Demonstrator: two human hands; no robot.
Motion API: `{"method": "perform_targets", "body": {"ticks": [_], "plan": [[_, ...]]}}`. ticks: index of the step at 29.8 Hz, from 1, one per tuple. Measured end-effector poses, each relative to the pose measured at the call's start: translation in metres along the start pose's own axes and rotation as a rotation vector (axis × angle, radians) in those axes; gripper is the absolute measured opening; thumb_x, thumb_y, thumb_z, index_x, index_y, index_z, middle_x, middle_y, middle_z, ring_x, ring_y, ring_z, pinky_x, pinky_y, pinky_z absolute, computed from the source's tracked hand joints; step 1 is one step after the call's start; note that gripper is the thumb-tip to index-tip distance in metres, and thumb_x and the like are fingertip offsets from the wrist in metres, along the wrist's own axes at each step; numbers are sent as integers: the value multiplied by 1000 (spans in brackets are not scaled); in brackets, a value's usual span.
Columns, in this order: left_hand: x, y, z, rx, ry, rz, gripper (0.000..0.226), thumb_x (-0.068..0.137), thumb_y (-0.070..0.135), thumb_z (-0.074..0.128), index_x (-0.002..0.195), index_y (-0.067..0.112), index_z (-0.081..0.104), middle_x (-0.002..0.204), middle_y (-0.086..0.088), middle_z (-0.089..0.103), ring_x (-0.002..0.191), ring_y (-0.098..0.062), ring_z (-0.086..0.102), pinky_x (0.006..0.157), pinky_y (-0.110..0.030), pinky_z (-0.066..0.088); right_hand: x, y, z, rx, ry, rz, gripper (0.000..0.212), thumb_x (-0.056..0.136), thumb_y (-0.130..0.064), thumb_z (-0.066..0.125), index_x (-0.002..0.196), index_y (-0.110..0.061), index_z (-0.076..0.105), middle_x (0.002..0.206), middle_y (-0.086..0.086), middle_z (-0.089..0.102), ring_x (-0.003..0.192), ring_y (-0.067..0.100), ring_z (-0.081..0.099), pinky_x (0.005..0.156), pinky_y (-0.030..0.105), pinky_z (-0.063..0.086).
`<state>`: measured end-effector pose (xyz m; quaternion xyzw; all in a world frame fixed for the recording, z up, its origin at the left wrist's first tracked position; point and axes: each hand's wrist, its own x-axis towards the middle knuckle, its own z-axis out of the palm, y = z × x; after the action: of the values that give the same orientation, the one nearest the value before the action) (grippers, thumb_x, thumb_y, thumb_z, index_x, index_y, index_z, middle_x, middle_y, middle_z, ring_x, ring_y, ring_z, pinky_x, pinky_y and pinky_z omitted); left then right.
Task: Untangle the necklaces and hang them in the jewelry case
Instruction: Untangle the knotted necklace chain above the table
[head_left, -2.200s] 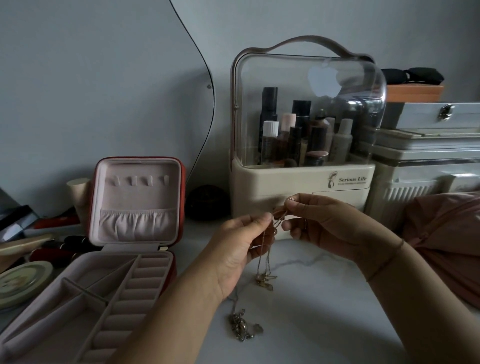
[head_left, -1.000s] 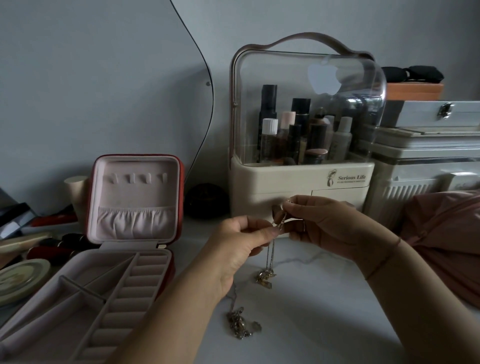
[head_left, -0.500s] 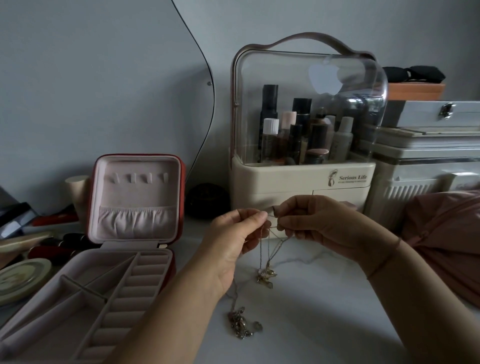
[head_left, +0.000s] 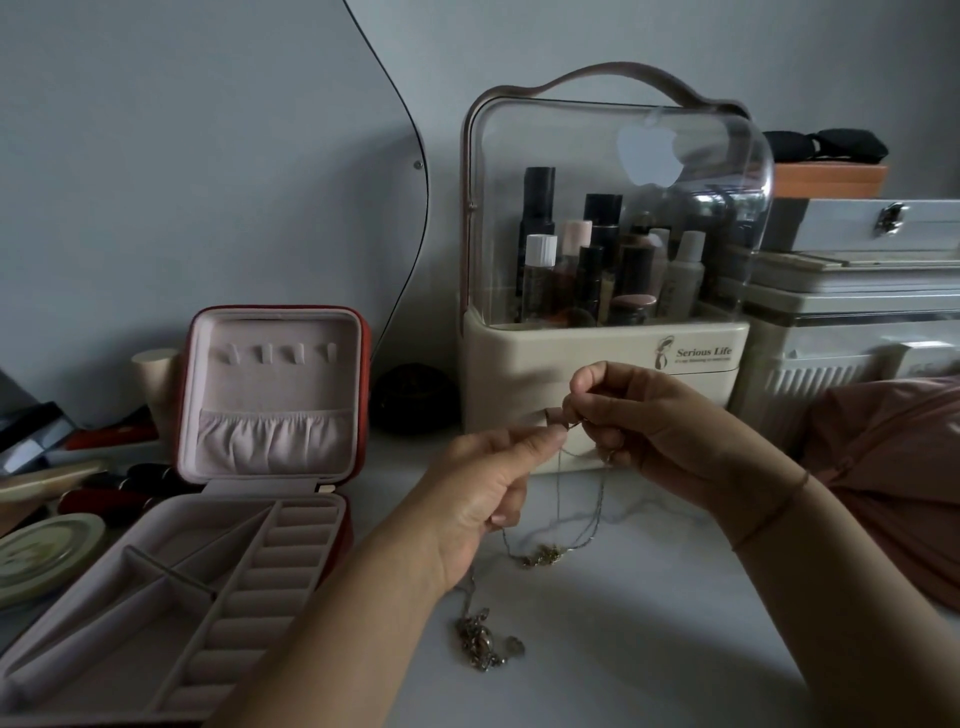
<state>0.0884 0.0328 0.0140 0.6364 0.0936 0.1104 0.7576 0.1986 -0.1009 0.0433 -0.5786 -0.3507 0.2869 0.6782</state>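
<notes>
Necklaces (head_left: 540, 557) hang tangled from my left hand (head_left: 483, 493) and right hand (head_left: 654, 431), which pinch the chains close together. Their lower ends rest on the table (head_left: 649, 623) below. Open case (head_left: 270, 384) sits left of my left hand.

A pale bench (head_left: 654, 660) carries an open case (head_left: 208, 566) at left, a cosmetics box (head_left: 597, 369) at the back, a white bin (head_left: 841, 364) and pink cloth (head_left: 893, 467) at right, a round tin (head_left: 41, 551) at far left, and a chain tangle (head_left: 480, 639) near the middle.

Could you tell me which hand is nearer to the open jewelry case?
The left hand: it pinches the chain just right of the jewelry case; the right hand pinches it farther right.
</notes>
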Motion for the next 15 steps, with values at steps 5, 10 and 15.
{"method": "perform_targets", "body": {"ticks": [5, 10, 15], "plan": [[-1, -2, 0, 80, 5, -2, 9, 72, 23, 74, 77, 16, 72, 48, 4, 30, 38, -7, 16, 42, -21, 12, 1, 0, 1, 32, -34, -49, 9, 74, -11, 66, 82, -13, 62, 83, 19, 58, 47, 7, 44, 42, 17, 39], [3, -4, 0, 65, 56, -1, 8, 83, 13, 67, 75, 16, 65, 50, 6, 41, 44, -8, 32, 50, -22, 24, 0, -1, 2, 35, -82, -69, 15, 66, -14, 71, 79, -13, 63, 77, 15, 61, 45, 8, 46, 42, 16, 38], [4, -3, 0, -114, 61, -11, 5, 86, 12, 60, 86, 12, 65, 69, -1, 67, 62, -9, 61, 59, -21, 44, -2, -1, 4, -21, -142, -39, 12, 77, -4, 63, 87, -7, 58, 75, 11, 62, 49, 12, 51, 46, 18, 42]]}}
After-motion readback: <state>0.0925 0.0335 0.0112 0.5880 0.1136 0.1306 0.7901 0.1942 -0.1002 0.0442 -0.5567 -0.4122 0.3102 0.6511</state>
